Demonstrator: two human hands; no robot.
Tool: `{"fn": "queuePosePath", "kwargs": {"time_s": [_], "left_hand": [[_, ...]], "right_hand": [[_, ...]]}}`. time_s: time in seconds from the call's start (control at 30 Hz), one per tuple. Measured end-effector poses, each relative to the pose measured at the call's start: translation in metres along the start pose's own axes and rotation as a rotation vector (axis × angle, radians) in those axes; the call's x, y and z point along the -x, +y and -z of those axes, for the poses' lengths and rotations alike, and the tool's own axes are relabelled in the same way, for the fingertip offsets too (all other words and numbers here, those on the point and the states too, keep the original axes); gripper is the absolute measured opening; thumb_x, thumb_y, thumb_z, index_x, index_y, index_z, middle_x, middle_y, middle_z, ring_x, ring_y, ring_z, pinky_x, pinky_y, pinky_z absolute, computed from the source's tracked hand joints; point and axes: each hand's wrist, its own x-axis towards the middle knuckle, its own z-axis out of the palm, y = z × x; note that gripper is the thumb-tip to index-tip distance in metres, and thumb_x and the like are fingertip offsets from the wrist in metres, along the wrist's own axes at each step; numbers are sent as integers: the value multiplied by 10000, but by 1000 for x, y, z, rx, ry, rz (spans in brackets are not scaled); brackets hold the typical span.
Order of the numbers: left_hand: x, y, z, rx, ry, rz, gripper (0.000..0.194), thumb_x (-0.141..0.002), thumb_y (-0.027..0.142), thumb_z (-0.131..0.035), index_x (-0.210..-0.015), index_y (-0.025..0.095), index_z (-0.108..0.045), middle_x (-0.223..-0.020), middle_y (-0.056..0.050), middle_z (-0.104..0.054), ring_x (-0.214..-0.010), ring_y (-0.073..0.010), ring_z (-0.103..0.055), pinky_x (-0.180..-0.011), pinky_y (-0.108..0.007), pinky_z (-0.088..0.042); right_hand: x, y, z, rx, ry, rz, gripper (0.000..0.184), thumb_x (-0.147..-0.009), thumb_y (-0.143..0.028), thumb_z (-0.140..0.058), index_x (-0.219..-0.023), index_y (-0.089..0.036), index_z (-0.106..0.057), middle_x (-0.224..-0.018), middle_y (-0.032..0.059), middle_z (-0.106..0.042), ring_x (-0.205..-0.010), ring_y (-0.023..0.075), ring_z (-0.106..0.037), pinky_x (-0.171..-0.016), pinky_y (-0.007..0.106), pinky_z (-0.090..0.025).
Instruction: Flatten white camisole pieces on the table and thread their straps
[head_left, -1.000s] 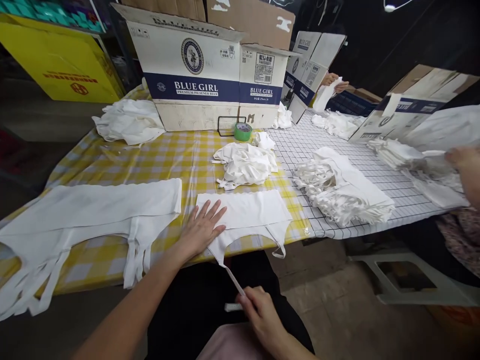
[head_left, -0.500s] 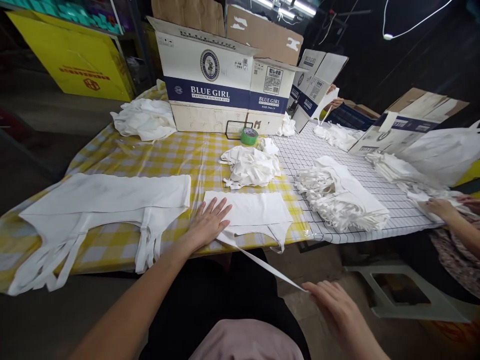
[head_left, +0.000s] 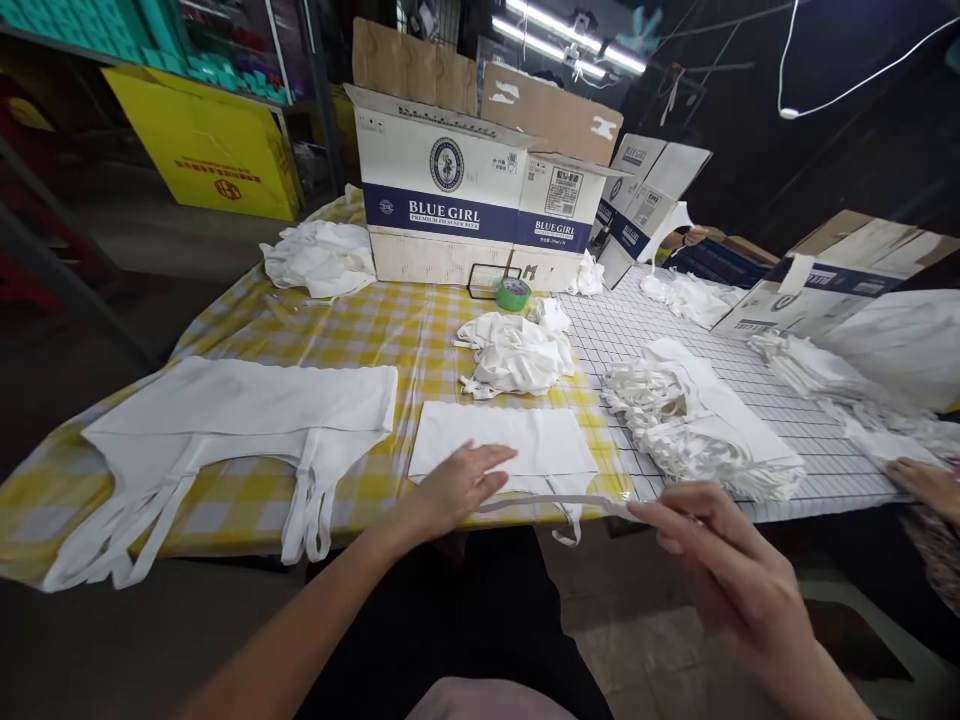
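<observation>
Right hand [head_left: 731, 555]: thumb and fingers pinching the end of a white strap [head_left: 555, 500], which runs left to the left hand. Left hand [head_left: 466, 488]: fingers a bit apart, at the garment's lower left edge; can't tell if it's pressing or gripping. Garment [head_left: 506, 440] lies flat just beyond the left hand, on the yellow check cloth [head_left: 300, 330]. Second garment stack [head_left: 247, 400] sits left of the left hand. Crumpled pile [head_left: 517, 352] beyond both hands, green tape [head_left: 513, 293] behind it. Strappy pile [head_left: 697, 415] just beyond the right hand.
</observation>
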Motion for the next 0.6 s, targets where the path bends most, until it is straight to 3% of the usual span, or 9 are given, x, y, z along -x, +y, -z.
{"fn": "queuePosePath", "kwargs": {"time_s": [0.07, 0.17, 0.33, 0.5, 0.6], "left_hand": [[-2, 32, 7, 272, -52, -34, 421, -903, 426, -347, -1252, 243, -496, -1269, -41, -541, -1170, -193, -478, -998, -329, -337], [-12, 71, 16, 568, -108, -79, 426, -874, 450, -413, -1196, 204, -546, -1152, -65, -617, -1056, -205, -557, -899, -300, -409], [-30, 96, 21, 884, -117, -84, 382, -849, 461, -455, -916, 124, -622, -737, -73, -689, -749, -181, -638, -772, -297, -448], [-33, 91, 15, 1040, -20, 32, 378, -851, 466, -445, -824, 119, -591, -565, -43, -642, -556, -159, -628, -654, -283, -461], [-31, 84, 11, 1055, 40, 71, 382, -856, 463, -434, -807, 119, -592, -540, -38, -637, -532, -156, -626, -632, -272, -456]], "right_hand": [[-25, 1, 0, -58, -58, 24, 391, -853, -97, -432, -1183, -263, -558, -973, 97, -527, -863, 196, -554, -658, 293, -475], [-59, 2, 6, -138, -149, 60, 338, -883, -133, -400, -1154, -253, -562, -956, 93, -536, -843, 187, -553, -637, 282, -473], [-92, 8, 7, -180, -255, 69, 276, -906, -159, -372, -1097, -233, -557, -900, 65, -557, -798, 159, -567, -662, 276, -484], [-91, 25, -25, 55, 109, 91, 280, -840, -174, -504, -1119, -201, -524, -1051, 105, -514, -960, 214, -536, -781, 348, -471], [-83, 29, -53, 100, 135, 148, 352, -812, -156, -535, -1158, -206, -493, -995, 96, -539, -924, 219, -534, -762, 361, -472]]}}
